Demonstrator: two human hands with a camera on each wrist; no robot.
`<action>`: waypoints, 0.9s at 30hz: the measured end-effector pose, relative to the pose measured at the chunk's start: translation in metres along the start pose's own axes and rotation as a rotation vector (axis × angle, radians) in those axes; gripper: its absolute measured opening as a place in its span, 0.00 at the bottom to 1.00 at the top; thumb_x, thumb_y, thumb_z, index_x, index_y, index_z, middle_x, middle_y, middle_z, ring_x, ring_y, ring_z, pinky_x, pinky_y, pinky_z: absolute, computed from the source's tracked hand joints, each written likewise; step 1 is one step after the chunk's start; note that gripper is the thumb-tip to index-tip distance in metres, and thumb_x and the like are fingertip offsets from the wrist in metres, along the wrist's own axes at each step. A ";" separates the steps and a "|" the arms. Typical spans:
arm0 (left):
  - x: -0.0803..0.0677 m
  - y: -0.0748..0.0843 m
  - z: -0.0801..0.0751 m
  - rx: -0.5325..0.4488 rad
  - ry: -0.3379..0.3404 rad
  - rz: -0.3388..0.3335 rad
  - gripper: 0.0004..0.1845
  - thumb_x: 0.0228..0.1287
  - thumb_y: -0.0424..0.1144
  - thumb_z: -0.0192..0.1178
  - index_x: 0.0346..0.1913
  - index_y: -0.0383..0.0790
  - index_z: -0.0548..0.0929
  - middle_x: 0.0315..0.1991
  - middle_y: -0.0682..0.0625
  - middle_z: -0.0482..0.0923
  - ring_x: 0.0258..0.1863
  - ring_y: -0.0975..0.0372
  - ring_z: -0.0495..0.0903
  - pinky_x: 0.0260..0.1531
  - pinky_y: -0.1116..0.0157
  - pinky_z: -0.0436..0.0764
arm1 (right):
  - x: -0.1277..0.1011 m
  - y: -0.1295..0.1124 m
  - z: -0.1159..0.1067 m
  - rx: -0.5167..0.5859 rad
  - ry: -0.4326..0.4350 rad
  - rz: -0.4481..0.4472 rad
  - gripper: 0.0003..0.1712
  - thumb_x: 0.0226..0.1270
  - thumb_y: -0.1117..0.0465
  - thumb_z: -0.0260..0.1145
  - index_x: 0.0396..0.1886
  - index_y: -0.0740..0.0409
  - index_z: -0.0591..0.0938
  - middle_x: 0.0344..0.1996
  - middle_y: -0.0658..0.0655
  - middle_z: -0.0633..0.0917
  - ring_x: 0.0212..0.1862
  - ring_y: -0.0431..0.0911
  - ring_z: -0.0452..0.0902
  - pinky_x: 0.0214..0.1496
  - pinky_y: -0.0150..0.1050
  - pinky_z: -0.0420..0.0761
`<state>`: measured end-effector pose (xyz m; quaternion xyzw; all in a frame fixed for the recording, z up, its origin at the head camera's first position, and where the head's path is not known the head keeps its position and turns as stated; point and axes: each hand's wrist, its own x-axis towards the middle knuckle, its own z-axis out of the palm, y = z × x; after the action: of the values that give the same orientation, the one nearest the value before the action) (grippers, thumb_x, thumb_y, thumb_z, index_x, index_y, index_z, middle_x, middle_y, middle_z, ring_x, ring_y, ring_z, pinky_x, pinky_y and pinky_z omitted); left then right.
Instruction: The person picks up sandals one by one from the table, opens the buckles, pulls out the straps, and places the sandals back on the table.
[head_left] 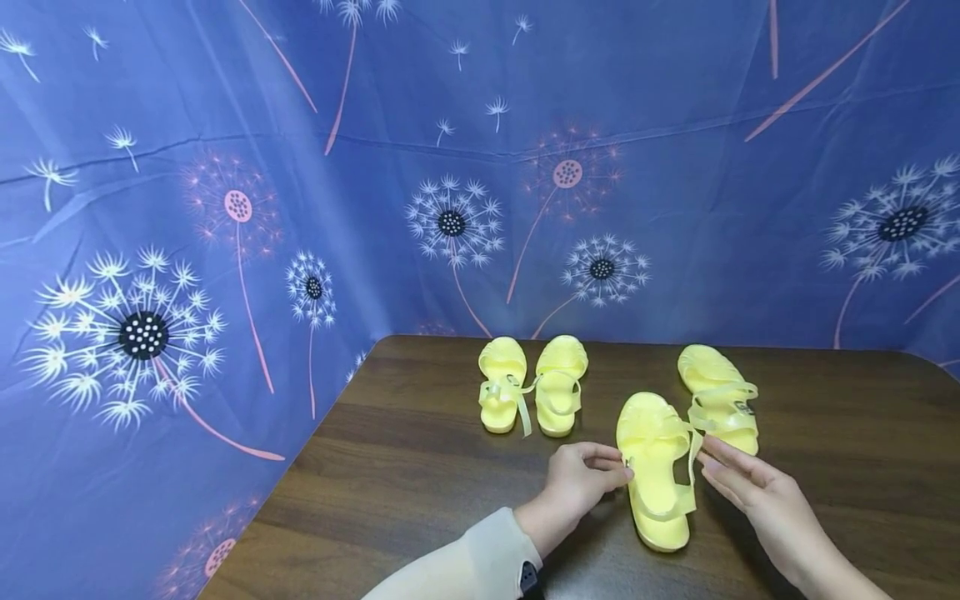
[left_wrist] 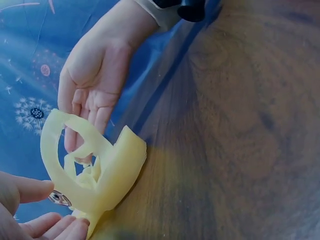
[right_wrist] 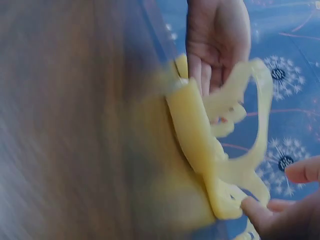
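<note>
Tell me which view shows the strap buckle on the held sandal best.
The left wrist view: the metal buckle shows beside the left hand fingertips. The head view shows the whole sandal but the buckle is too small. The right wrist view is blurred; no buckle visible.

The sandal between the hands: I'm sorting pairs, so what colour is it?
Pale translucent yellow, like the other three; the sandal shows best in the head view.
</note>
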<state>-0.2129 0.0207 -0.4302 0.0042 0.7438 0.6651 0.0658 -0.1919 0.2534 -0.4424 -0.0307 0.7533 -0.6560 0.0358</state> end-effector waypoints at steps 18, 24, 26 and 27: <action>-0.015 -0.001 0.002 -0.203 -0.070 -0.105 0.19 0.57 0.29 0.67 0.52 0.29 0.79 0.43 0.43 0.84 0.41 0.57 0.85 0.42 0.59 0.85 | -0.013 -0.005 0.034 0.032 -0.009 0.324 0.43 0.75 0.47 0.54 0.71 0.77 0.52 0.74 0.70 0.49 0.45 0.24 0.72 0.53 0.35 0.81; -0.023 -0.001 0.005 -0.252 -0.090 -0.118 0.20 0.57 0.28 0.66 0.53 0.27 0.76 0.40 0.43 0.84 0.40 0.55 0.85 0.40 0.57 0.86 | -0.021 -0.004 0.041 0.064 0.044 0.329 0.42 0.74 0.49 0.57 0.69 0.79 0.57 0.72 0.70 0.58 0.44 0.24 0.74 0.51 0.31 0.81; -0.025 -0.001 0.006 -0.260 -0.091 -0.119 0.20 0.58 0.28 0.66 0.53 0.27 0.76 0.39 0.44 0.84 0.40 0.56 0.85 0.40 0.57 0.86 | -0.023 -0.004 0.042 0.079 0.058 0.333 0.41 0.73 0.49 0.59 0.68 0.79 0.60 0.69 0.68 0.64 0.44 0.24 0.75 0.51 0.31 0.82; -0.025 -0.001 0.006 -0.266 -0.091 -0.118 0.20 0.58 0.28 0.66 0.52 0.27 0.76 0.39 0.44 0.84 0.40 0.56 0.85 0.40 0.57 0.86 | -0.023 -0.003 0.042 0.079 0.067 0.335 0.40 0.72 0.49 0.59 0.67 0.78 0.61 0.68 0.66 0.66 0.44 0.24 0.75 0.50 0.31 0.82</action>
<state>-0.1869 0.0244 -0.4299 -0.0181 0.6444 0.7518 0.1382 -0.1646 0.2138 -0.4444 0.1183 0.7221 -0.6708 0.1207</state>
